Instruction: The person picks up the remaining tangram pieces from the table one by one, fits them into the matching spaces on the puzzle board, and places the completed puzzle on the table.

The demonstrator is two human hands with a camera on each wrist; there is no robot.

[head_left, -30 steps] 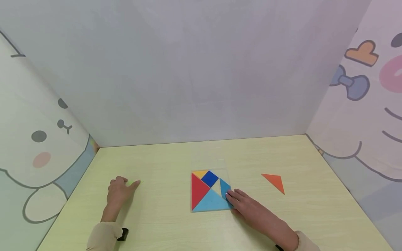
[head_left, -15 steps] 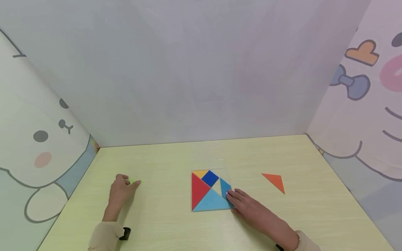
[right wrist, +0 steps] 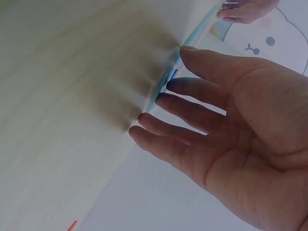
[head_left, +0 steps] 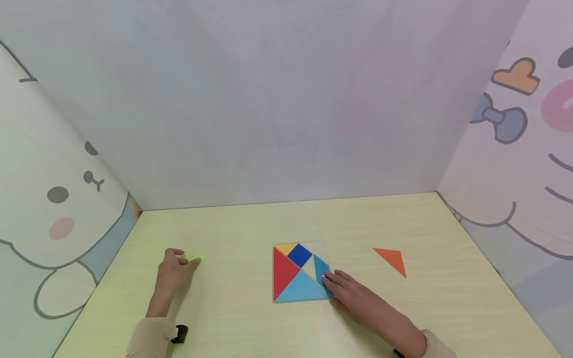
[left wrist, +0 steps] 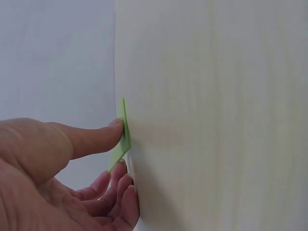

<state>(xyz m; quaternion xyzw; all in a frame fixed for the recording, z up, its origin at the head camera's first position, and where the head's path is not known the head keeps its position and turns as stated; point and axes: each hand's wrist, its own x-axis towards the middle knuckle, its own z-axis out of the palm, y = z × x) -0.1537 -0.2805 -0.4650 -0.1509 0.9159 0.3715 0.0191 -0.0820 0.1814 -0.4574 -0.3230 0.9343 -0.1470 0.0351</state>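
Note:
At the left of the table, my left hand (head_left: 172,271) pinches a light green tangram piece (left wrist: 120,150) between thumb and fingers. Part of this piece is hidden by the thumb in the left wrist view. My right hand (head_left: 355,298) lies with extended fingers on the blue parallelogram (head_left: 319,266), at the right side of the tangram tray (head_left: 319,243). Also in the tray are a red triangle (head_left: 283,274), a large light blue triangle (head_left: 300,290), a dark blue square (head_left: 299,255) and a small yellow triangle (head_left: 284,246).
An orange triangle (head_left: 395,258) lies on the table (head_left: 241,318), to the right of the tray. Behind the tray stretches a faint transparent sheet (head_left: 296,219). A pale wall (head_left: 286,124) borders the far edge, and printed cartoon panels stand on both sides.
Slightly to the right, my left hand has shifted, and more of the green piece shows beyond its fingers. The right hand and the tray pieces look unchanged.

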